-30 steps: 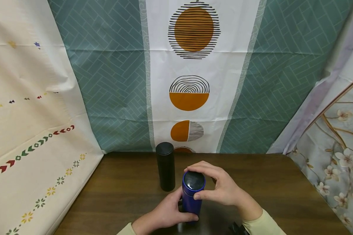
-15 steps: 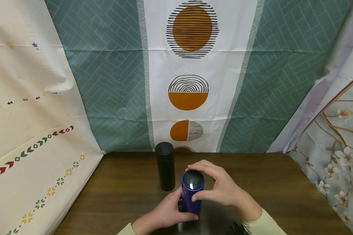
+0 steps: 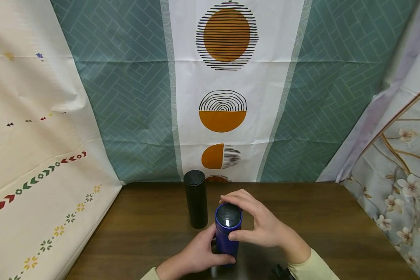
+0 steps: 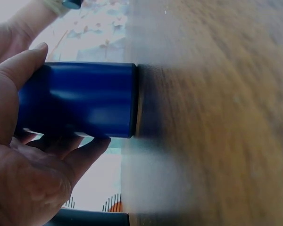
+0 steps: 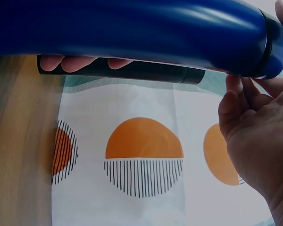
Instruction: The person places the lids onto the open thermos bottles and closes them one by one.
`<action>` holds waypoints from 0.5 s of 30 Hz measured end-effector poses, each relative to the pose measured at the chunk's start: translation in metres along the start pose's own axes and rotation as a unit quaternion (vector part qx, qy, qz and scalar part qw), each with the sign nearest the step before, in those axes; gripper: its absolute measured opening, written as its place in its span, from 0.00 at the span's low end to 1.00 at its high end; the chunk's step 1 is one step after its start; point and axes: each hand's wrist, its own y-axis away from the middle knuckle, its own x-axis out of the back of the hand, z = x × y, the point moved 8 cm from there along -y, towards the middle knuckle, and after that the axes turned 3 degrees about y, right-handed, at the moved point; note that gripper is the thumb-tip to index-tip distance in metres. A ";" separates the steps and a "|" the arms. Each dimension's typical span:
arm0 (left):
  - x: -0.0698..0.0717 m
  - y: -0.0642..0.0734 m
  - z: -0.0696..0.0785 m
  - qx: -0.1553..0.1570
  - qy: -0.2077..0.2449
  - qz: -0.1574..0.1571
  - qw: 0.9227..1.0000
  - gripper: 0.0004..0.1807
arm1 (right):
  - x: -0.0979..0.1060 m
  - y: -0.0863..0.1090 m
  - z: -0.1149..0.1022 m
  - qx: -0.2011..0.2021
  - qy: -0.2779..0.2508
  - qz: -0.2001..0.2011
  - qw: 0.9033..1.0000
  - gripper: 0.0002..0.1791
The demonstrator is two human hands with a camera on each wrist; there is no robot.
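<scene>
A blue thermos bottle (image 3: pixel 226 244) stands upright on the brown table, its glossy black-topped lid (image 3: pixel 229 215) facing up. My left hand (image 3: pixel 202 252) grips the lower body, thumb on the near side and fingers round the far side. In the left wrist view the bottle (image 4: pixel 85 96) has its dark base right at the tabletop. My right hand (image 3: pixel 262 221) holds the lid between the thumb in front and fingers behind. The right wrist view shows a seam below the blue lid (image 5: pixel 276 44), with the right hand's fingers (image 5: pixel 254 96) at it.
A black bottle (image 3: pixel 196 204) stands behind and left of the blue one, close to the left hand. The wooden table (image 3: pixel 136 229) ends at a patterned cloth (image 3: pixel 224 77) at the back. Cream cloth (image 3: pixel 38 175) hangs at left, flowered cloth (image 3: pixel 399 217) at right.
The head view has shifted slightly, moving the scene a little to the left. Both hands keep their places on the blue thermos bottle, with hardly any visible movement.
</scene>
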 end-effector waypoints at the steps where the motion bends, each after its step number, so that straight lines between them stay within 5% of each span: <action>1: 0.000 0.000 0.000 0.000 0.000 0.000 1.000 0.43 | 0.000 0.000 0.000 -0.003 -0.002 -0.002 1.000 0.48; 15: 0.000 0.000 0.000 -0.010 -0.004 -0.001 1.000 0.44 | 0.001 0.001 0.001 -0.029 -0.032 0.009 0.999 0.40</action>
